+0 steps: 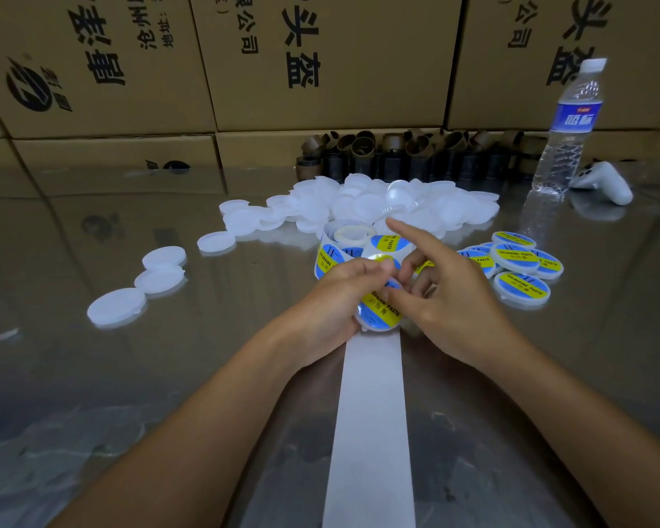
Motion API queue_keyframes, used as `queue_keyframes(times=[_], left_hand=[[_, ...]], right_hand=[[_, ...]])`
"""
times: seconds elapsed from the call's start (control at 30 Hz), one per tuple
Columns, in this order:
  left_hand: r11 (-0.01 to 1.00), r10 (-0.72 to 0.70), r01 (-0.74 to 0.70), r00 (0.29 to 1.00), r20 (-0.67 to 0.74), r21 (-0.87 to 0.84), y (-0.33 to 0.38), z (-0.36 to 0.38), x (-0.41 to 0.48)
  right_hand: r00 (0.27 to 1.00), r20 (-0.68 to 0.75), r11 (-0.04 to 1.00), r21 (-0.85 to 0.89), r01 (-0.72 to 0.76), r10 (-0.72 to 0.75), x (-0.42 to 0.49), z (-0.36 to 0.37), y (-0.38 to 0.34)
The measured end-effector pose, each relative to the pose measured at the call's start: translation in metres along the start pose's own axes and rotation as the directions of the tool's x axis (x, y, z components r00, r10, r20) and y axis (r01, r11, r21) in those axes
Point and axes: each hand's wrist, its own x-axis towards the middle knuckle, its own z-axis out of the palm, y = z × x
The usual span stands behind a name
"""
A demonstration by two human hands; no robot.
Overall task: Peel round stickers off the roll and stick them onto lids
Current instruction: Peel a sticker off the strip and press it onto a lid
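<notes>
Blue-and-yellow round sticker [382,310] lies on a white round plastic lid [374,328] that the left hand [332,299] grips mid-worktop [206,375]. The right hand [458,299] has its thumb on the sticker and its index straight; whether its fingers pinch is unclear. Several labelled lids [519,261] lie to the right and a large plain white heap [378,203] waits toward the far edge, so most work remains; the near-left corner looks roomiest.

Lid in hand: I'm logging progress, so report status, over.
Left hand grips lid; right hand pinches it, thumb on sticker. Roll just behind; backing strip trails between forearms. Nothing blocking.
</notes>
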Motion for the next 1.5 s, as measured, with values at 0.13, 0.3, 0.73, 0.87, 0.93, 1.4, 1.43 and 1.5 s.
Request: queue_keyframes(times=[0.13, 0.3, 0.73, 0.87, 0.93, 1.4, 1.43, 1.5], left_hand=[[0.997, 0.068, -0.068, 0.998, 0.010, 0.029, -0.002, -0.006, 0.001], [0.984, 0.170, -0.170, 0.985, -0.005, -0.056, -0.002, -0.011, 0.004], [0.959, 0.257, -0.252, 0.966, -0.025, 0.133, -0.006, -0.012, 0.005], [0.951, 0.270, -0.266, 0.963, -0.008, 0.159, -0.006, -0.014, 0.004], [0.950, 0.270, -0.266, 0.963, 0.000, 0.164, -0.005, -0.013, 0.003], [0.950, 0.254, -0.239, 0.966, -0.055, 0.201, -0.005, -0.008, 0.001], [0.953, 0.252, -0.236, 0.966, -0.065, 0.191, -0.005, -0.008, 0.002], [0.957, 0.250, -0.232, 0.964, -0.092, 0.173, -0.004, -0.009, 0.002]], right_hand=[[0.997, -0.061, 0.999, 0.008, -0.048, 0.048, 0.001, 0.000, -0.002], [0.980, -0.088, 0.978, 0.124, -0.166, 0.178, 0.004, -0.001, -0.003], [0.971, 0.016, 0.947, 0.221, -0.234, 0.237, 0.004, -0.004, -0.009], [0.971, -0.036, 0.944, 0.244, -0.222, 0.238, 0.005, -0.003, -0.011], [0.970, -0.046, 0.951, 0.217, -0.222, 0.237, 0.005, -0.003, -0.012], [0.972, -0.041, 0.966, 0.128, -0.225, 0.232, 0.006, -0.003, -0.006], [0.972, -0.048, 0.966, 0.132, -0.222, 0.230, 0.006, -0.003, -0.006], [0.972, -0.047, 0.964, 0.151, -0.221, 0.230, 0.006, -0.004, -0.006]])
